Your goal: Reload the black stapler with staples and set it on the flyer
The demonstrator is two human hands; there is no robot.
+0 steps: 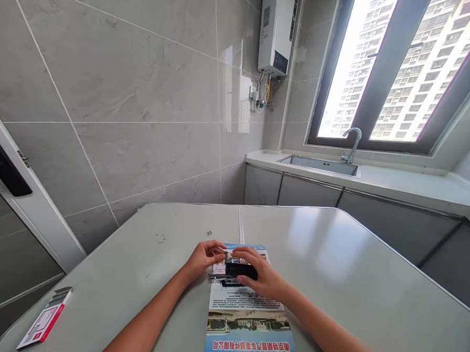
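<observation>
A black stapler (241,271) lies over a printed brochure (248,303), its metal magazine (216,277) sticking out toward the left. My right hand (262,276) is closed around the stapler's black body from the right. Just above the magazine's end, my left hand (209,257) has its thumb and fingers curled together in a pinch. What sits between those fingertips, if anything, is too small to make out. Beyond the hands, a short strip of staples (209,232) rests on the table, and several small staple bits (161,239) are scattered farther left.
The pale table (142,297) has a seam across its far half. A red and white package (46,318) lies near its left edge. Behind are a tiled wall (153,77), a counter with a sink (318,164), and a wall-mounted heater (277,31). A door (32,207) stands at left.
</observation>
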